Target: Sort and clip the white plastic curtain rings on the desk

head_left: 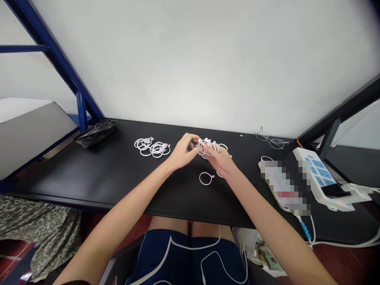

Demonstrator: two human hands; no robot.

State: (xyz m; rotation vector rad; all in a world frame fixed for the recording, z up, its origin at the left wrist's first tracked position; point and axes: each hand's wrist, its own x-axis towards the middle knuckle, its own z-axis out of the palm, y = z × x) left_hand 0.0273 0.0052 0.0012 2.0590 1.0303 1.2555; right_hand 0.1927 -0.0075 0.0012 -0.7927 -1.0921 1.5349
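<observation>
My right hand (222, 161) is closed around a bunch of white plastic rings (207, 141), which look like curtain rings with small eyelets along the top. At the left side of this bunch, the thumb and fingertips of my left hand (183, 150) pinch at a ring's edge. More white rings lie on the black table under and behind my right hand, partly hidden by it. A single loose ring (212, 176) rests nearer to me. Further left is a small pile of the same rings (159, 149), overlapping one another.
A crumpled black plastic bag (96, 133) lies at the table's left end. To the right are eyeglasses (276, 143), a phone (280, 184) with a cable plugged in, and a white power strip (322, 176). The black table (118, 170) meets a white wall behind.
</observation>
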